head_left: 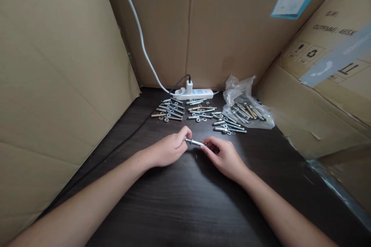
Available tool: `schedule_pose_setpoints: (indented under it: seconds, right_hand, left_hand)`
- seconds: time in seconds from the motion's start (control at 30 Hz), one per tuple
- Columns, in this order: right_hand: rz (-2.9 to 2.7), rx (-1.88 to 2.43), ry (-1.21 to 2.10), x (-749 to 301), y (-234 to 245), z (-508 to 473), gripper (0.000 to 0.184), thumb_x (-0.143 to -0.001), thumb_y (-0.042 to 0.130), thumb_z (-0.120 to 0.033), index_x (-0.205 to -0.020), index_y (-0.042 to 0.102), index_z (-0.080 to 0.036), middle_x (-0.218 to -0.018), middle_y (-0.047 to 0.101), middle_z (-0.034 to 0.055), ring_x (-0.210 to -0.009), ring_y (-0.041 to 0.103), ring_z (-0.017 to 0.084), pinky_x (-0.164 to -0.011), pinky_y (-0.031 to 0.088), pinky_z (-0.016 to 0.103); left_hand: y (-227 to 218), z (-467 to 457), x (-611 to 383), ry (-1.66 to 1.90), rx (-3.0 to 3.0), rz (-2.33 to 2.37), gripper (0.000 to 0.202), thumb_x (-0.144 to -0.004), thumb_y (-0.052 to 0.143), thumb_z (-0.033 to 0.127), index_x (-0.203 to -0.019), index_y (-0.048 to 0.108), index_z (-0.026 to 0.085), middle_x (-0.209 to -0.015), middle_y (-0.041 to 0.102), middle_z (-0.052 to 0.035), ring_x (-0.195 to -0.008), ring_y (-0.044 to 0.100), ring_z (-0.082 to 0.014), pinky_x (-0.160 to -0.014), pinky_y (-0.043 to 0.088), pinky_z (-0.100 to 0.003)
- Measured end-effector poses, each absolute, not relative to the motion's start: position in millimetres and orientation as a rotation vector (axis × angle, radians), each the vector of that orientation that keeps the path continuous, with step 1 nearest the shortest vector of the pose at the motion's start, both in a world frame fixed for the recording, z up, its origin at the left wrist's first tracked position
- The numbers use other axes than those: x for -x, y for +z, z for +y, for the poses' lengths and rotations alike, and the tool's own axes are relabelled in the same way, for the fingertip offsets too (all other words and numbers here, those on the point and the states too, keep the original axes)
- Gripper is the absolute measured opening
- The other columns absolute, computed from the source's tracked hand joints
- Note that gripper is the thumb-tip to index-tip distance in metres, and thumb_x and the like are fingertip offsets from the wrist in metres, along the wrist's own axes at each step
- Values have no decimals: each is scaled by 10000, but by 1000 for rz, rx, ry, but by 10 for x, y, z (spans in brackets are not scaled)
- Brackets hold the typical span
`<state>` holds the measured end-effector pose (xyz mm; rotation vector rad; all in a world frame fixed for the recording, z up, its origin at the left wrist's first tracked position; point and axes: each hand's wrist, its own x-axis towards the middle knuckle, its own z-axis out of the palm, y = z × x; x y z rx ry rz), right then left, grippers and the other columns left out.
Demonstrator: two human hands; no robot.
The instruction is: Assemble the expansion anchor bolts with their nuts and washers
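Between my two hands, a silvery expansion bolt (197,142) is held almost level above the dark table. My left hand (172,147) pinches its left end, where a ring like a nut or washer shows beside the fingers. At the other end, the fingertips of my right hand (222,155) close on the tip of the sleeve. Both ends are partly hidden by fingers. Beyond the hands lie loose bolts, sleeves, nuts and washers in groups: a left group (174,110), a middle group (199,112) and a right group (230,126).
A clear plastic bag (239,92) with several anchor bolts (249,111) sits at the back right. Behind the parts is a white power strip (199,94) with a white cable (142,42). A black cord (116,148) crosses the table's left side. Cardboard walls (162,27) enclose three sides.
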<state>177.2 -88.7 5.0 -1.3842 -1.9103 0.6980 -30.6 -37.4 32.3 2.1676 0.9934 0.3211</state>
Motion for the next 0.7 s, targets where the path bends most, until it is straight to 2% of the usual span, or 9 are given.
schedule_pose_setpoints:
  seconds: [0.27, 0.43, 0.53, 0.7]
  right_hand:
    - [-1900, 1403, 742, -1778, 58, -878, 136, -865, 540, -287, -890, 626, -185, -667, 609, 1, -588, 532, 126, -560, 397, 235]
    - [-1845, 1380, 846, -1779, 59, -872, 154, -866, 532, -306, -895, 619, -183, -662, 596, 0, -596, 528, 129, -573, 407, 243]
    - [-1698, 1313, 1029, -1766, 54, -865, 190, -863, 530, -349, -903, 597, -176, -679, 595, 2, -601, 543, 129, -573, 433, 246]
    - [-1535, 1253, 1185, -1757, 51, -847, 239, -832, 569, -397, -903, 581, -169, -692, 588, 3, -586, 545, 122, -567, 455, 250]
  left_hand:
    - [388, -424, 328, 203, -2426, 984, 288, -877, 306, 180, -1160, 356, 197, -778, 592, -32, -698, 568, -183, -643, 384, -285]
    - [405, -431, 327, 280, -2416, 970, 256, -845, 330, 156, -1097, 354, 193, -723, 536, -1, -625, 518, -151, -608, 370, -263]
    - [394, -427, 327, 393, -2376, 968, 262, -825, 346, 151, -1082, 326, 196, -738, 490, 17, -597, 471, -126, -617, 371, -260]
    - [395, -387, 359, 460, -2366, 980, 198, -887, 305, 203, -1073, 372, 196, -752, 512, 9, -629, 488, -128, -648, 379, -267]
